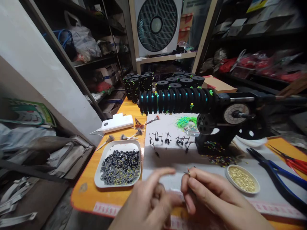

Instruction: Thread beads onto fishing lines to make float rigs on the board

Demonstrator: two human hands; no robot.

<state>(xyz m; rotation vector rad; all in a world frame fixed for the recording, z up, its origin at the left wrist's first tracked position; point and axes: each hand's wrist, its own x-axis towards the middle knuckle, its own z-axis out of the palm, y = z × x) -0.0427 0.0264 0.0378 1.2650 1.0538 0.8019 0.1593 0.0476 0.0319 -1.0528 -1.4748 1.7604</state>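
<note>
My right hand (213, 188) pinches a tiny thin part (186, 172) between thumb and fingertips. A dark point and a reddish-orange bit stick out of the grip; the rest is hidden. Slightly blurred, my left hand (153, 195) is just to the left, index finger stretched out, thumb apart, nothing visible between them. Beyond the hands, several small dark pieces with thin stems (168, 139) lie on the white sheet (153, 163). A small dish of gold-coloured bits (241, 179) sits right of my right hand. Left of my left hand stands a white tray (97, 174) of small dark tubes.
A black hand-cranked device with a ribbed roller (177, 101) spans the back. Behind it stand several black spools (174, 85). Blue-handled pliers (273, 169) and red-handled scissors (295, 163) lie right. Brushes (129, 135) and a white power strip (117, 123) are at left.
</note>
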